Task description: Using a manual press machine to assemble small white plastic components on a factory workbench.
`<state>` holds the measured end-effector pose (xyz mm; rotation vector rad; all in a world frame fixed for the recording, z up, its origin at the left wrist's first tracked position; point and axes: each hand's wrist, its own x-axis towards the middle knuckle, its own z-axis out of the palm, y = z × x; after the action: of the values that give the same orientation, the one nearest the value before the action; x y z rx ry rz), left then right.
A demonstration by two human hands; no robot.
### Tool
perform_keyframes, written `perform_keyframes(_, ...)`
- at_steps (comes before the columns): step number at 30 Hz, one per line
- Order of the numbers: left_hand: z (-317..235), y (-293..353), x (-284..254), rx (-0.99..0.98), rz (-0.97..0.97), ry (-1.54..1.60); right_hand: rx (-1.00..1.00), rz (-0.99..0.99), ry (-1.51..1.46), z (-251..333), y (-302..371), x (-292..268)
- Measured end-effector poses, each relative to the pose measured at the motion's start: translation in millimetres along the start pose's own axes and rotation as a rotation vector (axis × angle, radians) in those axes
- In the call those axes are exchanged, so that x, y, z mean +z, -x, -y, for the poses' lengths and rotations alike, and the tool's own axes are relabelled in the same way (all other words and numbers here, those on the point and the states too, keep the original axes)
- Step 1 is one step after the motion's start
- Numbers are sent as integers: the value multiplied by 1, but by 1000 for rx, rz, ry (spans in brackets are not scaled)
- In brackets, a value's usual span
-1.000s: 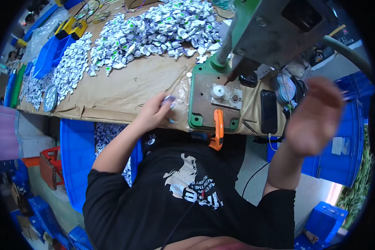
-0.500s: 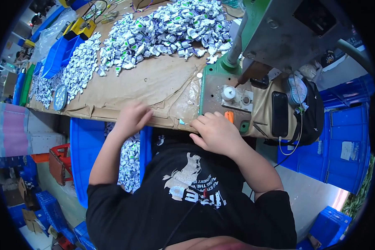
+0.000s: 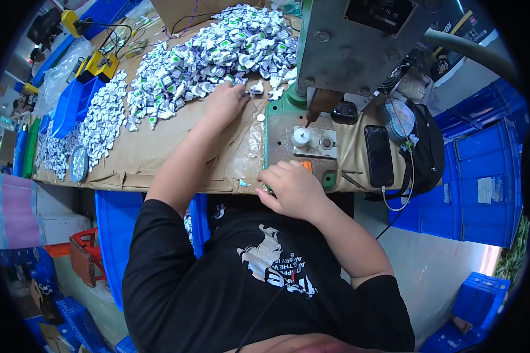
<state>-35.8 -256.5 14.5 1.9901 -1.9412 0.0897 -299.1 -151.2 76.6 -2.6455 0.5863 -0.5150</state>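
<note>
My left hand (image 3: 225, 105) reaches to the near edge of a heap of small white and purple plastic pieces (image 3: 182, 73), some with green spots. Its fingers are bent and slightly apart at the pieces; I see nothing held in them. My right hand (image 3: 291, 188) rests at the table's front edge by the green base of a bench press (image 3: 275, 138), beside a small orange part (image 3: 307, 166). Its fingers are loosely stretched and hold nothing visible. Under the press's pointed rod (image 3: 315, 109), a round white piece (image 3: 301, 137) sits on a metal fixture plate (image 3: 318, 152).
A second pile of small white pieces (image 3: 103, 120) lies on the left, by a blue bin (image 3: 70, 103) and a light-blue oval dish (image 3: 79, 163). Right of the press lie a phone (image 3: 378, 156) with a cable and a black bag (image 3: 427, 141). A large blue crate (image 3: 118, 226) stands below the table.
My left hand has moved from the table's front edge forward and right to the heap. My right hand stays by the press base. The whole view has shifted slightly.
</note>
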Motion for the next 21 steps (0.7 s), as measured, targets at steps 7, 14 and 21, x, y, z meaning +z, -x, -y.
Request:
perform_keyframes(7,-7,55,-11,-15,-6,247,-30,-9,-42,-3,-1,-1)
perform_keyframes(14,-90,67,-41,-94,193,710,-80,-81,-88,-3,3,-2)
perform_keyframes(21,-123,53,-32,-107,291,1101,-25,-357,-135,-27,24,-70)
